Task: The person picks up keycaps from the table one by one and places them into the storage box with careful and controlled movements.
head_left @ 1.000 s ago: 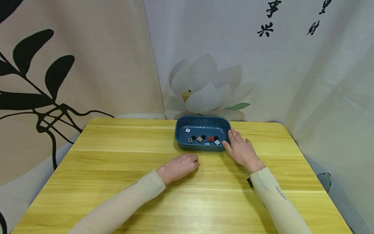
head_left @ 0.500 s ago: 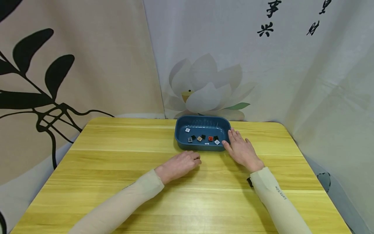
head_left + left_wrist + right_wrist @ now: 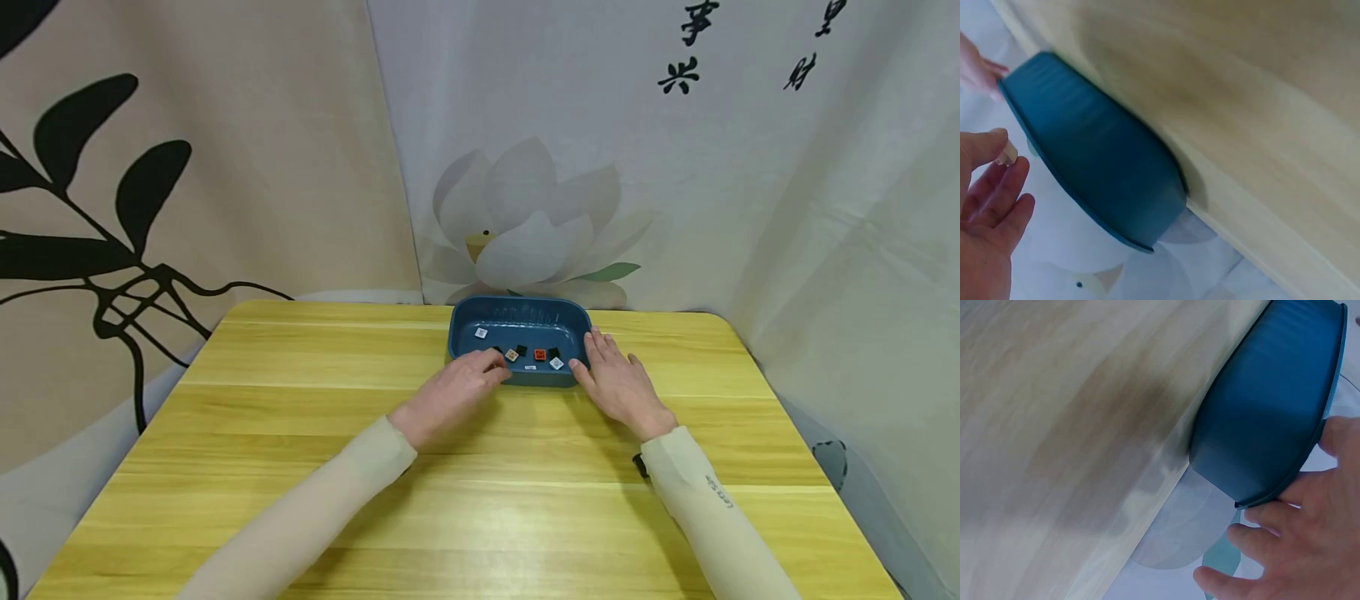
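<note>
A dark blue rectangular tray (image 3: 517,321) stands near the table's back edge. Several small square blocks lie in it, among them a red block (image 3: 540,355), a tan block (image 3: 512,355) and a white block (image 3: 481,332). My left hand (image 3: 453,389) is at the tray's front left rim, its fingertips over the inside. Between thumb and finger it pinches a small cream block (image 3: 1007,154), seen in the left wrist view and hidden by the hand in the head view. My right hand (image 3: 619,383) rests with straight, spread fingers against the tray's right end, thumb at the near corner.
The wooden table (image 3: 525,500) stretches in front of the tray and to both sides. Behind it hangs a pale curtain (image 3: 300,167) with printed leaves, a lotus flower and black characters.
My left hand has moved forward from the table in front of the tray to above its front rim, covering the grey block. The right hand and the tray have stayed in place.
</note>
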A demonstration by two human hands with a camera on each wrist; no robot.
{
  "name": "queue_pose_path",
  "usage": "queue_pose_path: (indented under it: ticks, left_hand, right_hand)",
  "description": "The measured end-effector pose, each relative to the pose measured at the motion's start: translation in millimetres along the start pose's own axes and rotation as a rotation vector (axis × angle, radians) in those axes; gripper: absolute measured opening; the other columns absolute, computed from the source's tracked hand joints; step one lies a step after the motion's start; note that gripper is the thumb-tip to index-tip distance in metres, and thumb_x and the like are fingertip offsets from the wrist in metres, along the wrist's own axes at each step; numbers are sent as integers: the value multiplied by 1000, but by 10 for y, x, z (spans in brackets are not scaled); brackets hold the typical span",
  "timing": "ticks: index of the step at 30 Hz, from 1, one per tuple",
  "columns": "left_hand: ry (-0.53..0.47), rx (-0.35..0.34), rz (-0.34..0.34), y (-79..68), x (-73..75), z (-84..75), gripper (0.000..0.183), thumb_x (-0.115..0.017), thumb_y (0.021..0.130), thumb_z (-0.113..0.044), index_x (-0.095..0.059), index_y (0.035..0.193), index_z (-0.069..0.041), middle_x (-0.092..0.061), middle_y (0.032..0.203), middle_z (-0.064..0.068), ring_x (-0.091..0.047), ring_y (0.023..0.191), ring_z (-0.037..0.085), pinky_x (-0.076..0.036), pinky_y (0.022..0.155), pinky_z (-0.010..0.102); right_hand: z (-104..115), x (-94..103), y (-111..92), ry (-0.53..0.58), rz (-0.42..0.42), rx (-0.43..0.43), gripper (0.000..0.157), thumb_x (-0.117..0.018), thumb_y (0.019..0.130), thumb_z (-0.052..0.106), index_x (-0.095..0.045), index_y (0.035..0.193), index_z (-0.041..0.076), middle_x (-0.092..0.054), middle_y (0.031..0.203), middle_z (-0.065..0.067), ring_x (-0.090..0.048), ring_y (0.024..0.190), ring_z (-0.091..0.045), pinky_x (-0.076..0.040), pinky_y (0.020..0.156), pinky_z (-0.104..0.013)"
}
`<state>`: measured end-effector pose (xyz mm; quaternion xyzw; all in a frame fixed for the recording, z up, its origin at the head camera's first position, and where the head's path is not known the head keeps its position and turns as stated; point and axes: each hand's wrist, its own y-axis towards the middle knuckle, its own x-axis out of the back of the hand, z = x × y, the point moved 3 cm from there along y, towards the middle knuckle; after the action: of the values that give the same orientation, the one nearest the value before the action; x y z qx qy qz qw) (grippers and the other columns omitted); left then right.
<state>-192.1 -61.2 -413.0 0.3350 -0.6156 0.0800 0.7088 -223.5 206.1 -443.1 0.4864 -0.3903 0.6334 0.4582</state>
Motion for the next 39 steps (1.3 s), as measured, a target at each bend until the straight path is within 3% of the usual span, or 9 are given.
queue_pose_path:
  ticks: [10, 15, 23, 39]
  left_hand:
    - [-90, 177, -80, 166, 44, 289, 28, -72, 94, 3, -74, 121, -3, -64, 119, 11, -65, 105, 21, -56, 92, 28]
    - [-104, 224, -74, 248, -15, 382, 28, -72, 94, 3, -75, 122, -3, -64, 117, 11, -66, 102, 22, -57, 88, 28]
    - [-55, 305, 21, 374, -124, 502, 26, -72, 96, -1, -76, 122, -5, -65, 115, 11, -67, 101, 21, -58, 87, 27]
    - [-71, 460, 222, 524, -323, 673, 30, -71, 98, -5, -74, 128, -6, -65, 122, 12, -67, 103, 21, -57, 95, 32]
  right_hand:
    - [3, 0, -2, -3, 2, 2, 75, -32, 112, 50, -19, 162, -4, -10, 171, -20, -14, 156, -42, -19, 118, -70]
    - [-2, -10, -8, -4, 1, 2, 76, -31, 112, 51, -19, 163, -4, -10, 171, -20, -13, 157, -41, -19, 118, -70]
    - [-2, -6, -15, -6, -18, 2, 75, -32, 112, 51, -21, 162, -3, -11, 171, -19, -15, 156, -41, -20, 118, -70]
    - [17, 20, -26, -1, -14, 1, 74, -32, 112, 49, -20, 162, -3, -10, 171, -19, -15, 156, -41, -20, 118, -70]
